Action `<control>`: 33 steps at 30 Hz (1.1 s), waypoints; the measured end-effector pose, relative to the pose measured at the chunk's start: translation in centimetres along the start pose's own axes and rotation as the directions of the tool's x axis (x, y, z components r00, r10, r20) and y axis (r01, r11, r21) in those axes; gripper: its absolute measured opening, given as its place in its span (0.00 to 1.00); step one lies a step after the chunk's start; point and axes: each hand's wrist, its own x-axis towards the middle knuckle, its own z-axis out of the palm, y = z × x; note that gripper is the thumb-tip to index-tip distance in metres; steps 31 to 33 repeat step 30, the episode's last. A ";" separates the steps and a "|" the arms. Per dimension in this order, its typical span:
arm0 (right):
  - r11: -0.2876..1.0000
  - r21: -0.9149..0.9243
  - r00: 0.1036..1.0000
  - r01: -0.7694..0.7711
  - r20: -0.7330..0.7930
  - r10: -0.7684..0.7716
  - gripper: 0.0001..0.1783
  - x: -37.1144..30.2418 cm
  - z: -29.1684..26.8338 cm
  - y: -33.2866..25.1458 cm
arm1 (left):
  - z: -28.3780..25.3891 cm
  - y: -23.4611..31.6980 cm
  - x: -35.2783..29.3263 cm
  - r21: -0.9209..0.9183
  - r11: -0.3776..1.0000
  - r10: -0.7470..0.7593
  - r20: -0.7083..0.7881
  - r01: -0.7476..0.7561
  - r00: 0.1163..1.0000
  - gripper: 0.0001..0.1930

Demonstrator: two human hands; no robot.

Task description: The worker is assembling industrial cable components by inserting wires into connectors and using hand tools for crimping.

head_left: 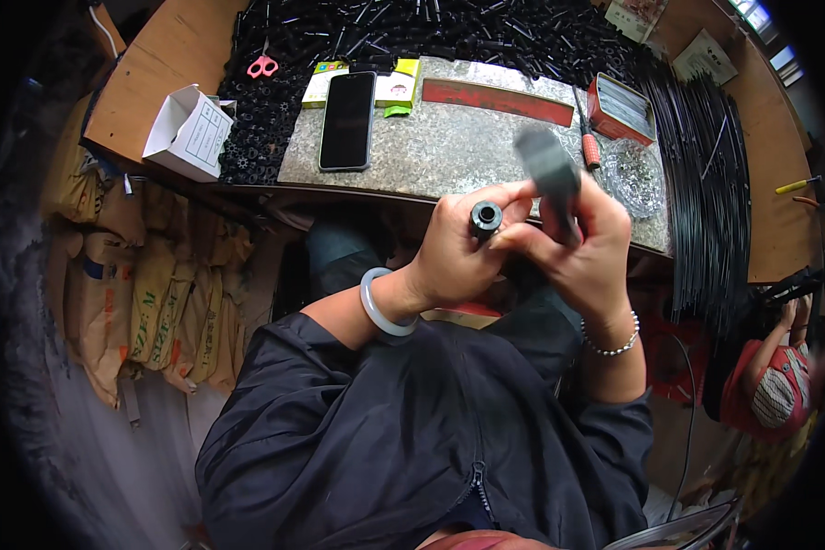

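Observation:
My left hand (451, 255) is closed around a black tube (486, 216), whose round hollow end faces up toward me. Just to its right, my right hand (592, 258) grips a dark cylindrical tool (554, 174), its upper end smeared by motion, so its exact kind is unclear. The two hands are close together in front of the table's near edge, above my lap. My right thumb reaches across to near the tube; whether it touches cannot be made out.
On the speckled tabletop (486, 151) lie a black phone (347, 121), a red strip (495, 101) and a red-handled screwdriver (590, 148). Black parts (385, 37) heap behind; long black rods (706, 183) lie right. A white box (189, 133) stands left. Another person (779, 376) sits far right.

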 end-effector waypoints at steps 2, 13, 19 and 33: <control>0.990 0.115 0.996 -0.083 0.027 0.080 0.21 0.7 -0.1 -0.6 | 0.4 -0.3 0.7 -0.046 0.998 0.034 -0.024 -0.035 0.999 0.20; 0.918 0.081 0.761 -0.388 0.590 0.269 0.22 -3.1 -5.0 -1.2 | -1.0 1.0 1.8 -0.169 0.972 -0.193 -0.191 0.161 0.963 0.16; 0.952 -0.065 0.755 -0.298 0.595 0.276 0.25 -1.8 -5.7 -2.9 | -0.7 0.6 1.8 -0.157 0.976 -0.172 -0.147 0.149 0.974 0.16; 0.769 -0.357 0.497 -0.530 0.604 0.623 0.19 -0.7 -6.7 -5.0 | -1.1 1.5 1.8 0.030 0.990 -0.132 -0.174 0.140 0.976 0.15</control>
